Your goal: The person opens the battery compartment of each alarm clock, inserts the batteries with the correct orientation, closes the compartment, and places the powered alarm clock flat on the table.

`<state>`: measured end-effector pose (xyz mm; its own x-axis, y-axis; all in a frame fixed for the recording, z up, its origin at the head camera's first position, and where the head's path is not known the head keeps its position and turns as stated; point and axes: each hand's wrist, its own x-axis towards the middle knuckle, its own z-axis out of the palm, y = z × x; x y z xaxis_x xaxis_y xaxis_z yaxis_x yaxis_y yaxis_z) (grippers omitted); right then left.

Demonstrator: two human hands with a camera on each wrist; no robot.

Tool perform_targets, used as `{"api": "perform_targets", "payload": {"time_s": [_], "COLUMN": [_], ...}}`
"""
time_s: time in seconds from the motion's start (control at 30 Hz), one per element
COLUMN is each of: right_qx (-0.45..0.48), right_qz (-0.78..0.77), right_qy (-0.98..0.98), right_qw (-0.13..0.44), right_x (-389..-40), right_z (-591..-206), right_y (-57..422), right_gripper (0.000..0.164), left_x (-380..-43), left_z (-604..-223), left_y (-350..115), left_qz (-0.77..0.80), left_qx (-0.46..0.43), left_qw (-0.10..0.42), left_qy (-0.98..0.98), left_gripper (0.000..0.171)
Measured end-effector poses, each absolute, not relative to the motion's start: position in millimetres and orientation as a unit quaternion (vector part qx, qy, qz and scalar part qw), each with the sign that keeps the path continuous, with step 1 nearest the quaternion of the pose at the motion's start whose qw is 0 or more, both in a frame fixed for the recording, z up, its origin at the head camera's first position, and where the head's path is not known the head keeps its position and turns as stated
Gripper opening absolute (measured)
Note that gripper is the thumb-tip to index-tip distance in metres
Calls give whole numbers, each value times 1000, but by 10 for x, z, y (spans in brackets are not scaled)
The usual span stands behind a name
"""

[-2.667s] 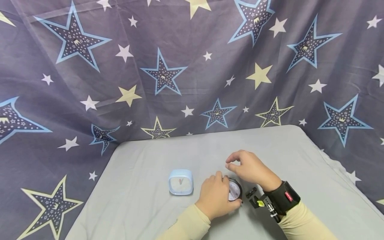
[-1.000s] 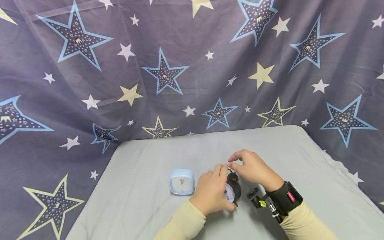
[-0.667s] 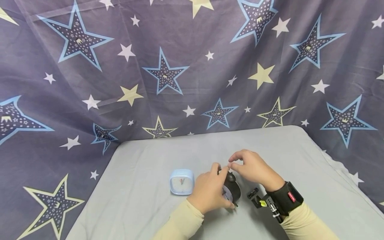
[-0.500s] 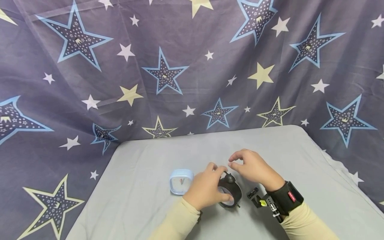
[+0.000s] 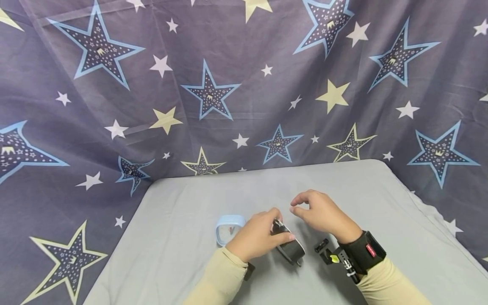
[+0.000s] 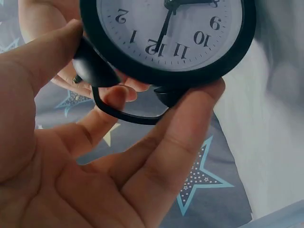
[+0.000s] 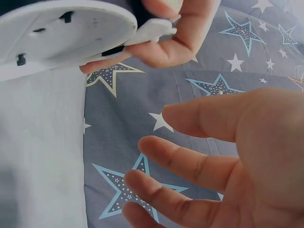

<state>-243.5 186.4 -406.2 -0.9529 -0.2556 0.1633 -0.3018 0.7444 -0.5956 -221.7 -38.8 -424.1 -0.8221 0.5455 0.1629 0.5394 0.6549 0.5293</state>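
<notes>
My left hand (image 5: 255,235) grips a black twin-bell alarm clock (image 5: 292,253) just above the table. In the left wrist view the clock's white dial (image 6: 137,28) is upside down, with the thumb at one bell (image 6: 92,64) and fingertips on the rim. A thin handle (image 6: 126,115) arches between the bells. The clock's white back (image 7: 71,35), with small dark knobs, shows in the right wrist view. Beside it, my right hand (image 5: 324,214) hovers with loosely bent fingers, apart from the clock and holding nothing.
A light blue square clock (image 5: 230,219) stands left of the black one, partly covered by my left hand. Grey cloth covers the table (image 5: 183,237). Behind it hangs a dark star-patterned curtain (image 5: 244,84). A camera mount (image 5: 335,258) juts from the right wrist.
My left hand has drawn leftward and turned the alarm clock, so its dial no longer shows in the head view. It now overlaps the blue clock. The right hand has barely moved.
</notes>
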Motion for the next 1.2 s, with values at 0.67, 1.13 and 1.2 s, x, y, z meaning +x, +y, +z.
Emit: {"api": "perform_targets", "payload": {"time_s": [0.67, 1.13, 1.2], "right_qx": [150, 148, 150], "right_qz": [325, 322, 320], "right_qy": [-932, -935, -935], "right_qw": [48, 34, 33], "right_x": [-2434, -2437, -2437], "right_z": [-4066, -4063, -4063], "right_y": [1885, 1872, 1870], "right_gripper": [20, 19, 18], "left_x": [-2273, -2342, -2346], "left_z": [-4321, -4392, -4396], "left_y": [-371, -397, -397], "left_qz": [307, 240, 231], "left_qx": [285, 300, 300], "left_qw": [-21, 20, 29], "left_qy": [908, 923, 925], "left_gripper": [51, 52, 57]}}
